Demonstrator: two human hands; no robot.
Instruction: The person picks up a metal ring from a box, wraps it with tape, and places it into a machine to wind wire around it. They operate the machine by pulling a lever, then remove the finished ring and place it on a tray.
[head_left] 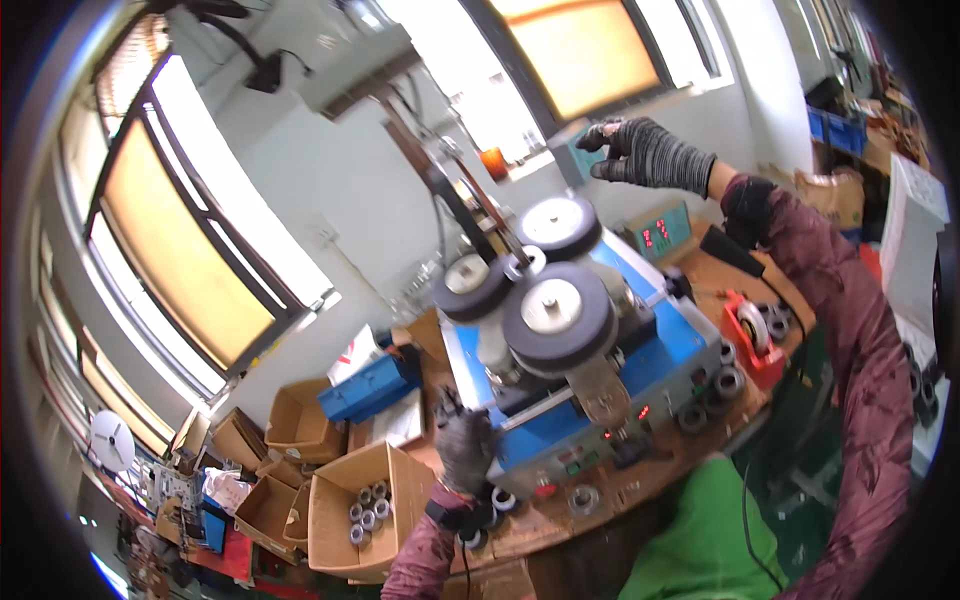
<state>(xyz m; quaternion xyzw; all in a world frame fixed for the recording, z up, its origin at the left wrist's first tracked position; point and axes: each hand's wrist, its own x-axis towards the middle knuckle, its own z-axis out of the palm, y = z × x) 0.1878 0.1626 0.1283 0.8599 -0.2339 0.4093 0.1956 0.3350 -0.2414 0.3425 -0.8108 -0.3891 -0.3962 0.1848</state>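
My right hand [655, 157], in a striped grey knit glove, is raised beside a grey-green box [577, 152] at the back of the machine. Its fingers are apart and hold nothing I can see; whether they touch the box I cannot tell. Low at the left edge of the blue-topped machine [540, 437] is my gloved left hand [466, 447], its fingers loosely extended and somewhat blurred. Three dark grey wheels with pale hubs stand on the machine, the nearest wheel [558, 318] being the largest in view. Between them sits a small metal ring [525, 263] under an upright arm.
A cardboard box [340, 485] with several metal rings stands left of my left hand, near a blue bin [370, 388]. Dark rings [727, 382] lie along the bench's right side by a red container [765, 350]. A display unit [660, 232] stands behind the machine.
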